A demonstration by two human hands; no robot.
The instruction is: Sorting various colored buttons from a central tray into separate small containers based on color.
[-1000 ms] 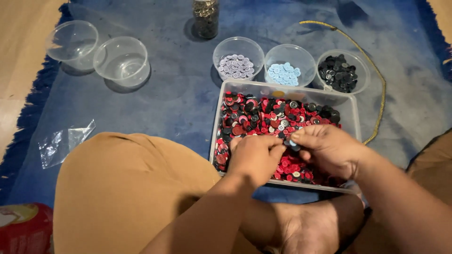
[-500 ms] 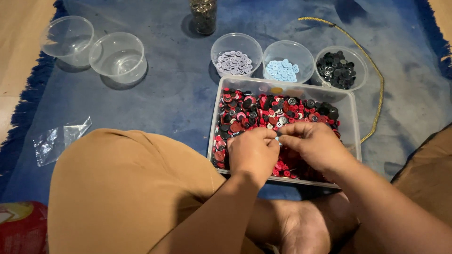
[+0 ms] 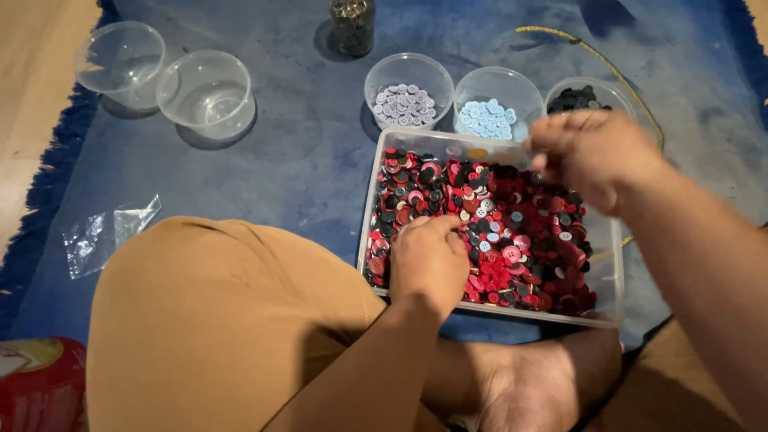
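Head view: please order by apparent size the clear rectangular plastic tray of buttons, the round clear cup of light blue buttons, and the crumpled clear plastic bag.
1. Clear rectangular plastic tray, clearly largest.
2. Round clear cup of light blue buttons and crumpled clear plastic bag look alike; not ranked.

Tan-brown trousers over bent knee, bare forearms, no sleeves, bare foot, ringless fingers

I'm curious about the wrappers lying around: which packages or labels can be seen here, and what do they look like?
Clear plastic bag: flat, crumpled, on the blue rug at left.
Red package: bottom-left corner, red with a yellow and white patch, partly cut off.
No signs or screens.
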